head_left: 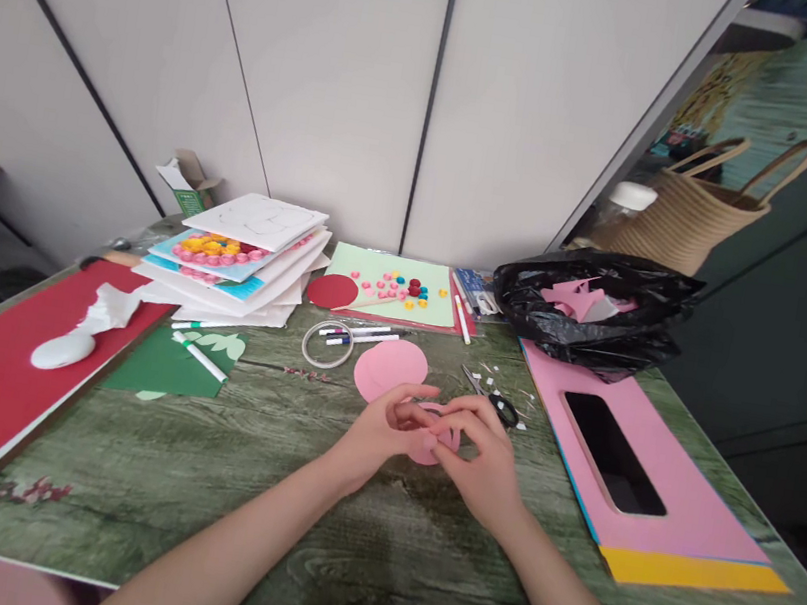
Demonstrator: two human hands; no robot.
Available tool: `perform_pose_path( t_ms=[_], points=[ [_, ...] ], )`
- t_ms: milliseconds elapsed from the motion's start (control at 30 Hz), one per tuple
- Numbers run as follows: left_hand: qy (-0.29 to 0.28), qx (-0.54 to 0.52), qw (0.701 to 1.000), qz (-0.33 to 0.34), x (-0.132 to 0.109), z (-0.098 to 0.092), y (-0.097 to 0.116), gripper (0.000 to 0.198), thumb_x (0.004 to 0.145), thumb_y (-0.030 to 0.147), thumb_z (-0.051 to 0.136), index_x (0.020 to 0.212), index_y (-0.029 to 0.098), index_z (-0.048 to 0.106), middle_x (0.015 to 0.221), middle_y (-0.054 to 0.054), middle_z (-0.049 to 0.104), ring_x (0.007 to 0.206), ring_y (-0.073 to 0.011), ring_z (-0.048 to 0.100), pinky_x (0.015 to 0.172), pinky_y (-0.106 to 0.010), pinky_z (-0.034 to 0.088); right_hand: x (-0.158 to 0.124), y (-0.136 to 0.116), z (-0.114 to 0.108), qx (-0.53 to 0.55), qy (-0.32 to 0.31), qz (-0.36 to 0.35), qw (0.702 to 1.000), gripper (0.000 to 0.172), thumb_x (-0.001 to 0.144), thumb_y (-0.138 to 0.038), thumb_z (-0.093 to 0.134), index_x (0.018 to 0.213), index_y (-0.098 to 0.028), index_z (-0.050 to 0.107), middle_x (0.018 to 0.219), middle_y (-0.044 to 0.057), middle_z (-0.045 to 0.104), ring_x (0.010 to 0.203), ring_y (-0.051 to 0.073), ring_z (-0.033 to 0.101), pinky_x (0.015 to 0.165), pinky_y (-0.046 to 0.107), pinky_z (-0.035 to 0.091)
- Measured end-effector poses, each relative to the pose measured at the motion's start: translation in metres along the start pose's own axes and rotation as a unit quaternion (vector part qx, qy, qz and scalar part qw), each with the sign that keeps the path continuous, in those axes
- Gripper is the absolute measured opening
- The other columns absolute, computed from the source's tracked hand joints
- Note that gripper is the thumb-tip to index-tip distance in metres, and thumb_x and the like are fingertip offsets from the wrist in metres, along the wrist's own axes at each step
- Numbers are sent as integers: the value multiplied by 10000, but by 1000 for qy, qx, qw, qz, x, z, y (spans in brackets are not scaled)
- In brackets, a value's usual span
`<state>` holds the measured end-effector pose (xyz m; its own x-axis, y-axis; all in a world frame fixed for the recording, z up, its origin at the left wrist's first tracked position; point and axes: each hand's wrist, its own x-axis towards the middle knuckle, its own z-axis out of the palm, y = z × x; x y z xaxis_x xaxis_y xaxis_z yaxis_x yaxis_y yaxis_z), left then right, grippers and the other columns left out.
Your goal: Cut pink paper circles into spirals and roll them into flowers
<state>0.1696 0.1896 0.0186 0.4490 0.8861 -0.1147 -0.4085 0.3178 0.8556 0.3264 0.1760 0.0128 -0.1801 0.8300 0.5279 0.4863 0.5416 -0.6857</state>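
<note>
Near the middle of the table, both hands are closed with their fingertips together over a pink paper piece (449, 441). It looks round, with curved cut strips, though my fingers cover much of it. My left hand (384, 433) pinches its left side, and my right hand (485, 454) pinches it from the right. Just beyond my left hand, overlapping pink paper circles (394, 366) lie flat. Black-handled scissors (504, 411) rest beyond my right hand, with small white scraps around them.
A roll of tape (307, 341) and several markers (360, 337) lie behind the circles. Coloured paper rosettes (391, 293) sit on a pale green sheet (349, 259). Stacked cards (256, 220) stand left; a black plastic bag (594, 346) and a phone (612, 453) on pink paper (690, 517) are right.
</note>
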Motion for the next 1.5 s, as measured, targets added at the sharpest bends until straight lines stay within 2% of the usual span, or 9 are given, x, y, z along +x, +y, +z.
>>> perform_pose_path(
  t_ms=[167, 400, 533, 733, 867, 1000, 1133, 1400, 1500],
  points=[
    [15, 15, 1000, 4, 0, -3, 4, 509, 618, 195, 744, 1089, 193, 553, 759, -14, 648, 716, -134, 576, 697, -263, 417, -1, 2, -2, 10, -19, -18, 1000, 212, 792, -147, 578, 938, -285, 646, 920, 36, 542, 881, 182, 551, 753, 335, 491],
    [13, 50, 999, 18, 3, -7, 0, 473, 626, 159, 728, 1066, 180, 555, 792, -17, 642, 748, -133, 573, 716, -256, 415, -1, 2, 0, -8, -102, -38, 994, 340, 871, -133, 457, 1142, -302, 574, 1063, 64, 528, 1030, 189, 507, 867, 371, 454],
    [12, 53, 998, 22, 2, -7, -2, 445, 654, 162, 711, 1069, 172, 550, 792, -21, 646, 745, -131, 579, 728, -264, 425, -1, 4, 0, -2, -77, -25, 997, 287, 847, -127, 491, 1050, -280, 622, 1033, 61, 533, 992, 186, 526, 852, 366, 457],
    [-5, 28, 1000, 8, 1, -4, -6, 481, 618, 186, 745, 1056, 167, 547, 797, -30, 652, 764, -162, 597, 691, -297, 474, 0, 3, 0, 23, -14, 3, 1000, 90, 750, -138, 617, 744, -229, 613, 911, 28, 554, 867, 174, 552, 759, 330, 470],
    [-13, 23, 1000, 2, 2, -3, -9, 509, 600, 190, 757, 1062, 160, 547, 783, -31, 652, 745, -162, 597, 671, -301, 488, 0, 0, 3, 29, -6, 24, 999, 129, 719, -131, 639, 653, -209, 561, 875, 14, 551, 832, 159, 557, 728, 296, 458],
    [-12, 19, 1000, 0, 2, -1, -8, 502, 583, 174, 766, 1042, 160, 562, 743, -11, 643, 697, -135, 591, 655, -264, 475, 0, -3, 3, 28, -6, 25, 999, 143, 709, -121, 648, 647, -210, 555, 861, 9, 550, 824, 157, 557, 715, 286, 450],
    [1, 2, 1000, -1, 1, -1, -4, 498, 612, 165, 747, 1065, 166, 542, 747, -12, 648, 655, -124, 594, 645, -259, 464, 0, -1, 2, 12, -4, 19, 1000, 103, 732, -139, 641, 760, -235, 614, 884, 18, 546, 852, 168, 549, 744, 306, 457],
    [8, -4, 1000, 8, 3, -7, -3, 504, 646, 132, 717, 1106, 166, 515, 799, -39, 662, 707, -130, 602, 711, -269, 437, -2, 4, 0, -27, -47, -50, 997, 287, 851, -135, 502, 1077, -283, 600, 969, 42, 538, 934, 168, 524, 793, 316, 458],
    [9, 1, 1000, 11, 3, -7, -4, 499, 645, 127, 716, 1102, 162, 518, 800, -33, 656, 710, -120, 590, 706, -257, 431, -3, 5, 1, -41, -68, -54, 995, 313, 867, -128, 468, 1118, -275, 583, 1014, 53, 534, 980, 177, 509, 834, 338, 441]
  ],
)
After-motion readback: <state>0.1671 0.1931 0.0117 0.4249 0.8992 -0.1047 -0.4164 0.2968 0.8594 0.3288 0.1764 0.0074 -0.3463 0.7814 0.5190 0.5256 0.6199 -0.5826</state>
